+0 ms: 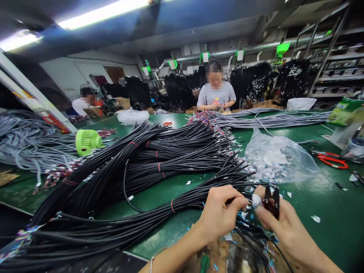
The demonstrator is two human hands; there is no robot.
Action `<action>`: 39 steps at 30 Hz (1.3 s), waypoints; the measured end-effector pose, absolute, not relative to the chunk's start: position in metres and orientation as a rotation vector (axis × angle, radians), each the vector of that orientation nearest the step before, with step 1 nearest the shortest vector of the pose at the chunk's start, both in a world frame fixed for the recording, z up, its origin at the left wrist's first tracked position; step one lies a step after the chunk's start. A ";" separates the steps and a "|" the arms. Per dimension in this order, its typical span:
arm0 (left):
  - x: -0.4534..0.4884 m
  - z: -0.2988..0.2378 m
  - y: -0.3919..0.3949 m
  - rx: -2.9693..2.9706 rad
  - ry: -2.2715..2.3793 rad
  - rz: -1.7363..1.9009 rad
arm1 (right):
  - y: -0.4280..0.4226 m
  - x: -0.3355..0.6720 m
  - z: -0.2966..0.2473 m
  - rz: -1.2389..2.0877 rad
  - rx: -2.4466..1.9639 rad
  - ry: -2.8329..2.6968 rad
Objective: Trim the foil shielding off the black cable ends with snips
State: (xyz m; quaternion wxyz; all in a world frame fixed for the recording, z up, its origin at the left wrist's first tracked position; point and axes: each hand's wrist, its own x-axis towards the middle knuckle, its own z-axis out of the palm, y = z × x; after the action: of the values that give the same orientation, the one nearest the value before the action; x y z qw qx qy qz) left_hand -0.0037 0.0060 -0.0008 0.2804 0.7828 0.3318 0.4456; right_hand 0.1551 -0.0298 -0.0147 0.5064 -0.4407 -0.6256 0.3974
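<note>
My left hand [223, 210] is closed, thumb and forefinger pinching a thin wire end at the near right of the table. My right hand [280, 218] sits just beside it, wrapped round black wire cutters [267, 197] whose two jaws point upward and stand apart. Its thumb and a finger also press on a crumpled white scrap [256, 200] that touches the wire end. Behind my left hand lies a bundle of black cables [153, 212] tied with red bands. Further black cables [256, 242] hang below my hands; where the pinched wire leads is hidden.
Tied black cable bundles [182, 151] cover the middle of the green table [321, 242]. A clear plastic bag of scraps [281, 159], red-handled pliers [332, 160], a green fan [88, 142] and grey cables [264, 121] lie around. A person [216, 93] sits opposite, another [83, 102] far left.
</note>
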 end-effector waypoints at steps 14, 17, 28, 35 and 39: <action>-0.005 0.001 -0.002 2.044 0.942 1.252 | -0.027 0.169 0.008 0.588 -1.175 -1.670; -0.004 0.001 -0.001 2.066 0.915 1.279 | -0.031 0.160 0.000 1.047 -1.149 -1.425; -0.002 -0.003 -0.007 2.082 0.913 1.265 | -0.030 0.185 0.003 0.157 -1.354 -1.367; -0.003 -0.001 -0.005 2.081 0.942 1.369 | -0.028 0.183 0.008 0.268 -1.392 -1.481; -0.002 -0.004 -0.004 2.122 0.900 1.458 | -0.032 0.169 0.009 0.350 -1.118 -1.714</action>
State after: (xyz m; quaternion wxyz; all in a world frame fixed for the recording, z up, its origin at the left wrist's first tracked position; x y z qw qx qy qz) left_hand -0.0019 -0.0043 -0.0040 0.2059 0.7614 0.3229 0.5231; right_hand 0.1688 -0.0316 0.0094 0.5079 -0.4639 -0.7111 0.1454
